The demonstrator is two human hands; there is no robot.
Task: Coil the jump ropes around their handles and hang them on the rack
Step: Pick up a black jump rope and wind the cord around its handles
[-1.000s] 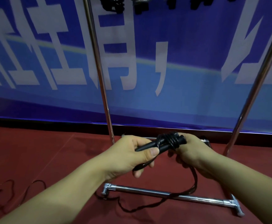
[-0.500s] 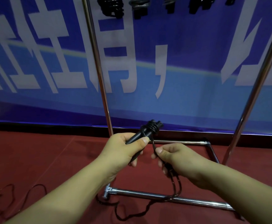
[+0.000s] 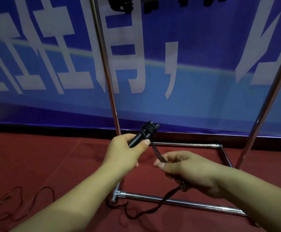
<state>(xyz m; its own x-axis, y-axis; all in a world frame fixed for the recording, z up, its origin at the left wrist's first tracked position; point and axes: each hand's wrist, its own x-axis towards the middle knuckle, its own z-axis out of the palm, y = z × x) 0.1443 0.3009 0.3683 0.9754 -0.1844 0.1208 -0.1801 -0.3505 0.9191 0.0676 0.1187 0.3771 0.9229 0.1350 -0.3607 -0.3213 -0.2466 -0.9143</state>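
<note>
Jump rope (image 3: 154,149) held by both hands before white-lettered banner (image 3: 195,52).

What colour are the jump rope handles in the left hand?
Black, seen in the head view: the handles that the left hand grips.

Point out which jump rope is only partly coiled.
The jump rope in the hands: the left hand grips its handles, the right hand pinches its loose cord. The ropes on the rack hang bundled; another lies loose on the floor.
</note>
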